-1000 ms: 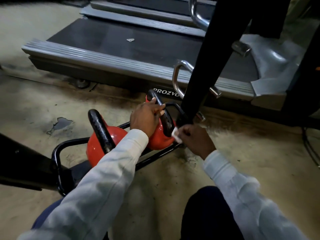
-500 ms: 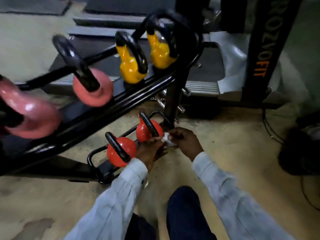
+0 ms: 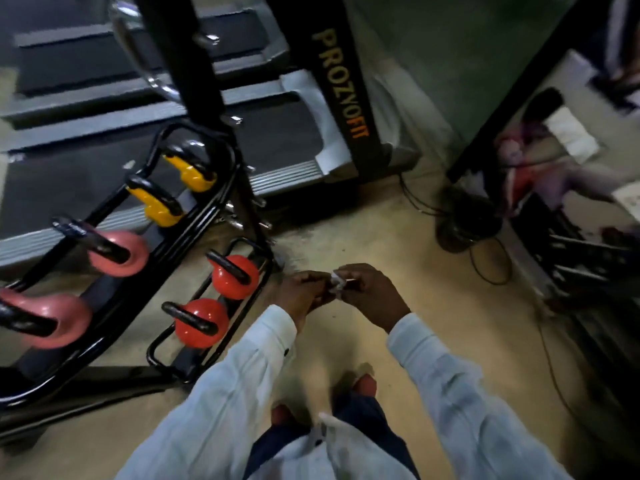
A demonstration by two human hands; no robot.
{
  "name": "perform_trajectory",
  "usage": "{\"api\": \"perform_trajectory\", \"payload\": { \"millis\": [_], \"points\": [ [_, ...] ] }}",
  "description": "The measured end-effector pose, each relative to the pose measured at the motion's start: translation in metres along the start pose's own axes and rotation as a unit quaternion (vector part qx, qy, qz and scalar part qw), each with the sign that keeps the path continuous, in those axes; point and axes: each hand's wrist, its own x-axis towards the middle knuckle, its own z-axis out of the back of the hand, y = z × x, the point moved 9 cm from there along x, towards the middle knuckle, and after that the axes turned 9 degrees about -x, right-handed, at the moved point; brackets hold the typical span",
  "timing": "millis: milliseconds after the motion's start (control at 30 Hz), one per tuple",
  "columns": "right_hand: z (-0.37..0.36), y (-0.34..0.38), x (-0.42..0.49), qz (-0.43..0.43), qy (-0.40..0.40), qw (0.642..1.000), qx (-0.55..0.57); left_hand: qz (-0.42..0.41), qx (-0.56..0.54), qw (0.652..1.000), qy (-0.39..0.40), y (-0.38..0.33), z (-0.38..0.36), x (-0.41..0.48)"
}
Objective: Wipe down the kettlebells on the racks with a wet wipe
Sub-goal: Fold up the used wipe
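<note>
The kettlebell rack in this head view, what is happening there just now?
A person in pale sleeves is by the rack. The right hand pinches a small white wet wipe, and the left hand meets it there; both are off the weights. The two red kettlebells sit on the low tier, touched by nobody.

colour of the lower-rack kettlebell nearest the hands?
Kettlebell: red body, black handle. Best seen in the head view.

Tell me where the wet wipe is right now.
Head view, centre: the wet wipe is pinched where the left hand and right hand meet above the floor, just right of the red kettlebells on the low rack.
</note>
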Motion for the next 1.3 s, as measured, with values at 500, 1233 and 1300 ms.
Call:
{"api": "perform_trajectory", "payload": {
  "millis": [500,1233,1300],
  "points": [
    [0.243,-0.143,-0.088,-0.105,-0.208,0.962,0.144,0.016,0.203,0.958,0.201,0.067,-0.290,0.019],
    [0.453,-0.353,0.106,-0.202,-0.216,0.945,0.142,0.003,0.277,0.948,0.156,0.076,-0.551,0.286],
    [0.470,-0.376,0.140,-0.219,-0.197,0.945,0.144,0.012,0.269,0.950,0.155,0.069,-0.573,0.320]
  ]
}}
